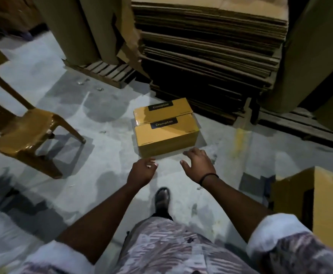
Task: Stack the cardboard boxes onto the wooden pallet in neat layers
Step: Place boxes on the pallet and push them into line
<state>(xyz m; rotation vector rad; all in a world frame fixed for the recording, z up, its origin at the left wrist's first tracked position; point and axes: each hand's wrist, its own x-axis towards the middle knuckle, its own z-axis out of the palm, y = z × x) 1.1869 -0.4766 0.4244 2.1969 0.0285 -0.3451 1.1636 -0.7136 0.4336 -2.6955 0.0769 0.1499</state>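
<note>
Near yellow boxes (165, 139) on floor: left hand (142, 171), right hand (198, 165), both empty.

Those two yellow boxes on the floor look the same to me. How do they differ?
The near box lies just ahead of the left hand and right hand; the far box sits behind it, beside the stack of flat cardboard. The near box shows its top and front side; the far box shows mostly its top. Both are yellow, closed, carry a black Crompton label and rest on the floor, untouched.
</note>
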